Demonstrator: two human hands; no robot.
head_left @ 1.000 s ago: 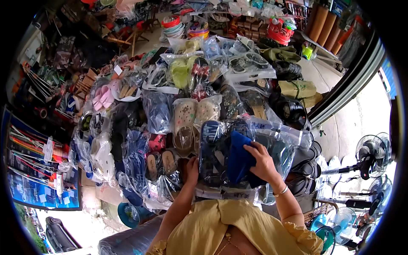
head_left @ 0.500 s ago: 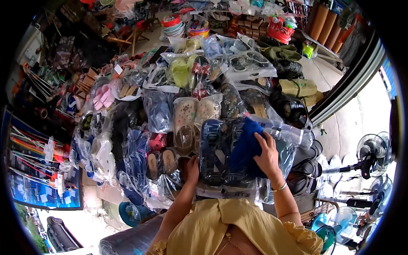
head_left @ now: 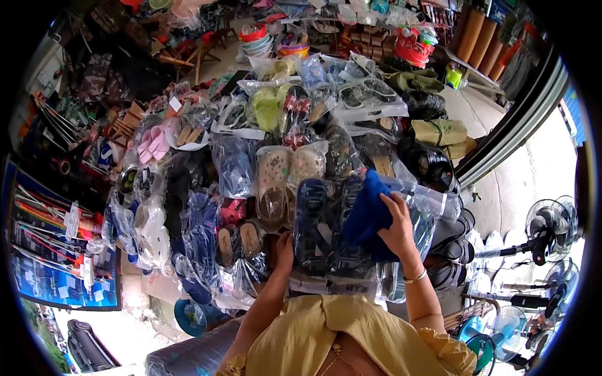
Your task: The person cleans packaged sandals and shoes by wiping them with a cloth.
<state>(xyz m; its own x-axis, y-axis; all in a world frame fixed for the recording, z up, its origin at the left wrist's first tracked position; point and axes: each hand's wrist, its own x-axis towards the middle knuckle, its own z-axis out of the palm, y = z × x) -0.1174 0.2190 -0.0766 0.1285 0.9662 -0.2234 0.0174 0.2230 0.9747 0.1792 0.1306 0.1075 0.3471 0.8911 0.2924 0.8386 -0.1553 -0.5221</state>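
Note:
In my right hand is a bunched blue cloth, pressed against a clear-bagged pair of navy slippers. The cloth covers much of the right slipper. My left hand is curled at the left edge of that bag, its fingertips partly hidden. Just left of it lie dark sandals with tan insoles. Beyond the navy pair sit bagged beige clogs with a brown pair of slippers in front of them.
Bagged footwear covers the display, including lime slippers and pink slippers. Black shoes line its right side. Electric fans stand at the right. Stacked basins are at the back, and a blue board at the left.
My right hand and the blue cloth have shifted slightly to the right, uncovering more of the right navy slipper. My left hand stays at the bag's left edge.

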